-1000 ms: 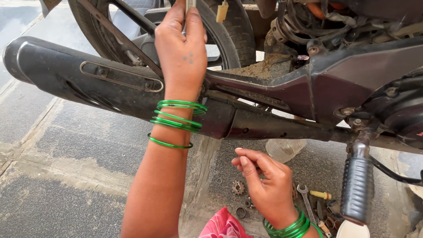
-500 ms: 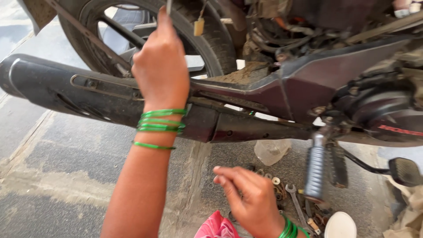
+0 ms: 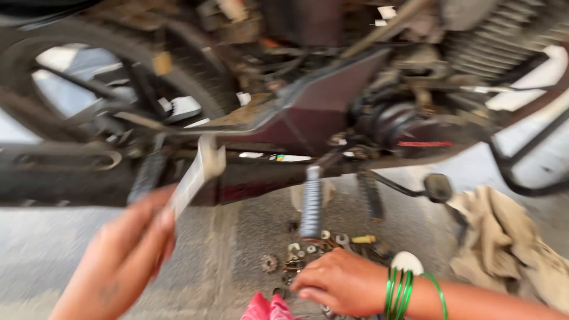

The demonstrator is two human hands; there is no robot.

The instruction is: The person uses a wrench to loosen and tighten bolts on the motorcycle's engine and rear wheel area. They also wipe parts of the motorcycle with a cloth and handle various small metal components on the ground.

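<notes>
My left hand is low at the left, blurred, gripping the handle of a silvery open-ended spanner whose jaw points up toward the motorcycle's dark exhaust pipe. My right hand, with green bangles on the wrist, rests fingers-down on the ground over a scatter of small parts: nuts, washers and a small sprocket. Whether it holds any of them is hidden. A ribbed footrest hangs just above that hand.
The motorcycle's rear wheel fills the upper left, and the engine with its maroon side panel sits centre right. A beige rag lies on the paving at the right. A pink cloth shows at the bottom edge.
My left hand came down from the rear wheel area and now holds the spanner lower. My right hand dropped onto the small parts. The view swung right toward the engine.
</notes>
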